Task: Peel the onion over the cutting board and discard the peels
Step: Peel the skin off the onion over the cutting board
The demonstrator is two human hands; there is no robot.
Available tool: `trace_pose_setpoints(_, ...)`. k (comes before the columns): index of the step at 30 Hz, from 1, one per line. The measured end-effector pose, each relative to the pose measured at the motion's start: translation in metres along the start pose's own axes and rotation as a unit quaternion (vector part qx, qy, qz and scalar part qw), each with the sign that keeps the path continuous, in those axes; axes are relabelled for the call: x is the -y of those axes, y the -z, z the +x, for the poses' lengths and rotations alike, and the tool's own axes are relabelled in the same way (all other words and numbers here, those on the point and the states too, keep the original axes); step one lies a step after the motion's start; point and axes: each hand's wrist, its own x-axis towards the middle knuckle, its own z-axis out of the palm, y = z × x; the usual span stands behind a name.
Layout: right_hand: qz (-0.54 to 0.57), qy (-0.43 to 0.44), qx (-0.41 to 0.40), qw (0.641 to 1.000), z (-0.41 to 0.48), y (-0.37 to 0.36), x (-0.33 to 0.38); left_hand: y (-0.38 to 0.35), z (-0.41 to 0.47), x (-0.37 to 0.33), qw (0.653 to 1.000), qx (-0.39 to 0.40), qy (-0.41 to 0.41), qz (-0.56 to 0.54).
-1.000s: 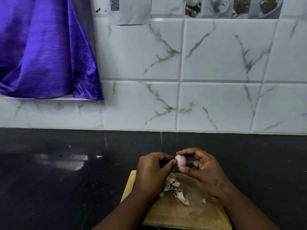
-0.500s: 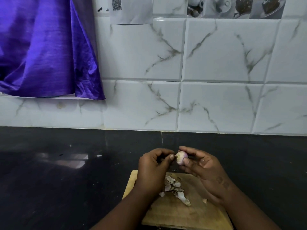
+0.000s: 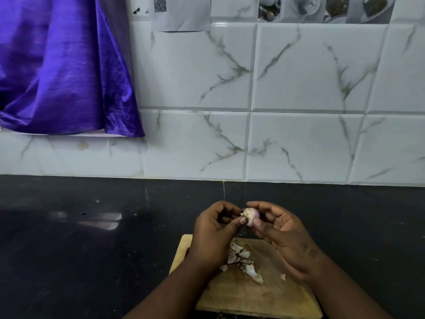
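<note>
A small pale purple onion is held up above the far edge of the wooden cutting board. My right hand grips it between thumb and fingers. My left hand pinches a bit of skin at the onion's left end with thumb and forefinger. A pile of dry onion peels lies on the board beneath my hands, and one small scrap lies apart near my right wrist.
The board sits on a dark polished counter that runs back to a white marbled tile wall. A purple cloth hangs at the upper left above a ledge.
Both hands have lifted the onion slightly higher and farther from me. The onion has turned in my right hand, and my left fingers have closed on the skin at its end.
</note>
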Motion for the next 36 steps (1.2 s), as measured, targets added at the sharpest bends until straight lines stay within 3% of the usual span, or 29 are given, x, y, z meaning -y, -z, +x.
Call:
trace_pose_setpoints(7, -0.055, 0.023, 0.012, 0.998, -0.001, 0.001, -0.002, 0.002, 0.002, 0.002, 0.997, 0.047, 0.027, -0.052)
trace_pose_setpoints(17, -0.11, 0.026, 0.023, 0.993, -0.002, 0.006, 0.0, 0.013, 0.004, 0.006, 0.994, 0.104, 0.018, -0.024)
trace_pose_setpoints(36, -0.181, 0.07, -0.039, 0.98, 0.002, 0.001, -0.011, 0.006, 0.002, 0.005, 0.997, 0.075, 0.023, -0.011)
